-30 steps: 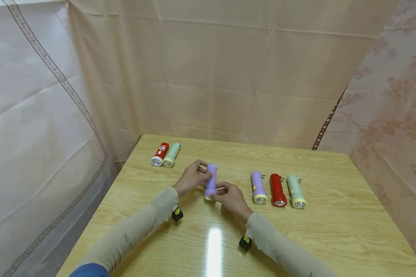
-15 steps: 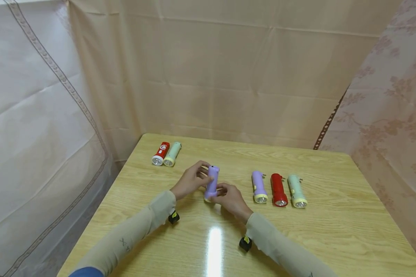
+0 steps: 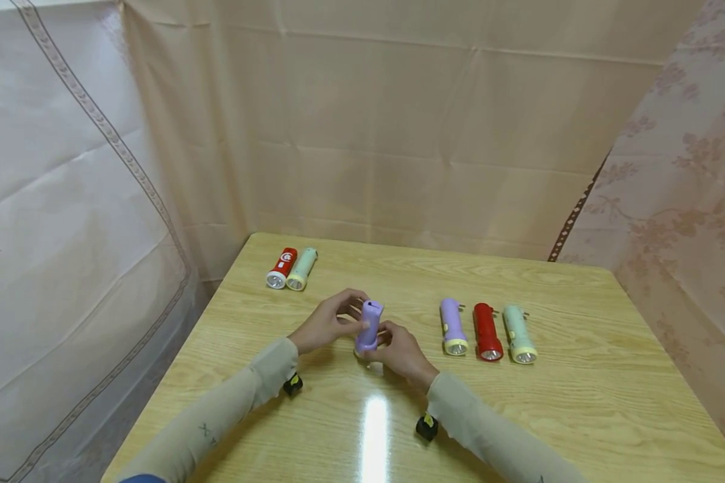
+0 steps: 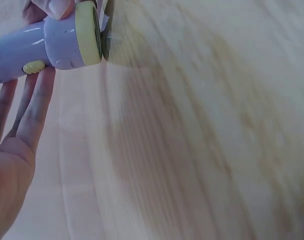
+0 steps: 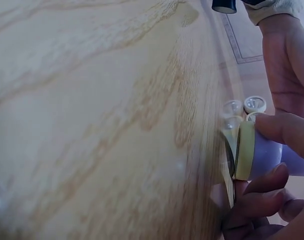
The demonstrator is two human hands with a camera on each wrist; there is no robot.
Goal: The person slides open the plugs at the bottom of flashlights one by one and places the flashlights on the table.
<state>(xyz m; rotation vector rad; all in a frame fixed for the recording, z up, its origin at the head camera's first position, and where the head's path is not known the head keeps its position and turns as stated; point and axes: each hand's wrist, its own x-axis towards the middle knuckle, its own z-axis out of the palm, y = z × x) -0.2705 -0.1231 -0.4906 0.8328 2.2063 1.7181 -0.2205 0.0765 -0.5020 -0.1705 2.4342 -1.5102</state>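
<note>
A purple flashlight (image 3: 370,325) stands tilted at the middle of the table, its pale yellow lamp rim (image 4: 88,34) down by the wood and its tail up. My left hand (image 3: 333,323) holds it near the tail, thumb on the near side and fingers behind. Lower down, my right hand (image 3: 401,350) pinches the lamp end between thumb and fingers. The left wrist view shows a yellow switch (image 4: 34,67) on the barrel above my left fingers. In the right wrist view my right thumb and curled fingers lie around the purple head (image 5: 265,152); the lens faces the table.
A red flashlight (image 3: 282,267) and a mint one (image 3: 303,267) lie side by side at the back left. To the right, a second purple flashlight (image 3: 452,325), another red one (image 3: 487,331) and another mint one (image 3: 519,333) lie in a row. Cloth hangs behind the table (image 3: 610,402).
The purple flashlight's tail has tipped down toward me, showing more of its end. My left hand has shifted slightly down with it, while the right hand stays at the lamp end.
</note>
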